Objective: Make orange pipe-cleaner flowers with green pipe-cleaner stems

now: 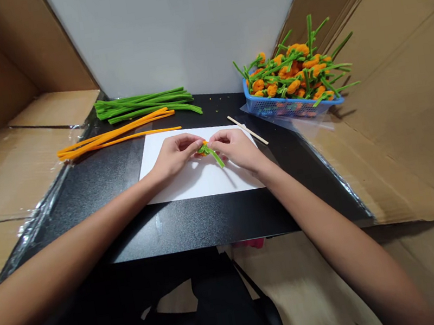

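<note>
At frame centre, my left hand [175, 155] and right hand [238, 151] are pinching a green-and-orange fuzzy pipe-cleaner stem [210, 153] between their fingertips.

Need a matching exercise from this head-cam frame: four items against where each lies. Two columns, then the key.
Items:
1. green pipe cleaners
2. orange pipe cleaners
3. wooden stick
4. pipe-cleaner flowers

Places:
A. in the blue basket
B. right of the white paper
C. farthest back on the left of the black table
D. along the paper's far edge, reaching left

Pairs: 1-C, 2-D, 3-B, 4-A
</note>
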The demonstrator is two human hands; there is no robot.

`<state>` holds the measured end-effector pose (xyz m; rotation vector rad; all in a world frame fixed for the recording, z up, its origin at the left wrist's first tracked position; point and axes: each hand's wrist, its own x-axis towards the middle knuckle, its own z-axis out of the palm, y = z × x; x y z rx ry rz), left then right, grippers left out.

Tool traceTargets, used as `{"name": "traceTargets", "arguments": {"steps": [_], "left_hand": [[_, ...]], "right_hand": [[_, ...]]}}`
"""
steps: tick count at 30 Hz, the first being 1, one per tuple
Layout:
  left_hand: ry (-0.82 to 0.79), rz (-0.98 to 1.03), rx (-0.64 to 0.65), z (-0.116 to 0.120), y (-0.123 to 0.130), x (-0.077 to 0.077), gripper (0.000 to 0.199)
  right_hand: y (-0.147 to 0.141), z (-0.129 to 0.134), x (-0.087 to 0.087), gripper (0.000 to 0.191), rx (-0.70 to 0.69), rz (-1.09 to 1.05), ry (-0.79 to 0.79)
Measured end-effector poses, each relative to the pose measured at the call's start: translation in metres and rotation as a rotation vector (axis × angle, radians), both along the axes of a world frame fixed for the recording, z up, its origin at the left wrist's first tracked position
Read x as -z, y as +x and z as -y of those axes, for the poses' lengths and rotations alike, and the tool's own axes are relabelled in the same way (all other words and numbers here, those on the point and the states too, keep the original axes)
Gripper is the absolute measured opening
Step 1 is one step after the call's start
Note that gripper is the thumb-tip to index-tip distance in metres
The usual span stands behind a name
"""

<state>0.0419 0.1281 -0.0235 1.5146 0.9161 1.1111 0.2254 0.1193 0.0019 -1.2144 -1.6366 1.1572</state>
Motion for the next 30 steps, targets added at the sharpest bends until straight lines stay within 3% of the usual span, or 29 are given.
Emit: {"name": "traceTargets", "arguments": {"steps": [9, 17, 20, 26, 30], "left_hand": [[-0.014, 0.042, -0.017, 0.000, 0.000, 0.000, 0.036], [0.068, 0.079, -0.080, 0.003, 0.000, -0.004, 0.030], [0.101, 0.006, -0.089, 0.005, -0.001, -0.007, 0.025], [0.127, -0.054, -0.121, 0.006, -0.002, -0.009, 0.023], [0.194, -0.089, -0.107, 0.007, -0.001, -0.006, 0.021]], "right_hand": [[0.001, 0.001, 0.000, 0.013, -0.012, -0.001, 0.005], [-0.001, 0.002, 0.000, 0.011, 0.123, -0.063, -0.012], [-0.001, 0.002, -0.001, 0.010, 0.115, -0.022, 0.019], [-0.003, 0.006, -0.003, 0.012, 0.047, 0.042, 0.237], [-0.004, 0.006, -0.002, 0.013, 0.006, -0.008, 0.188]]}}
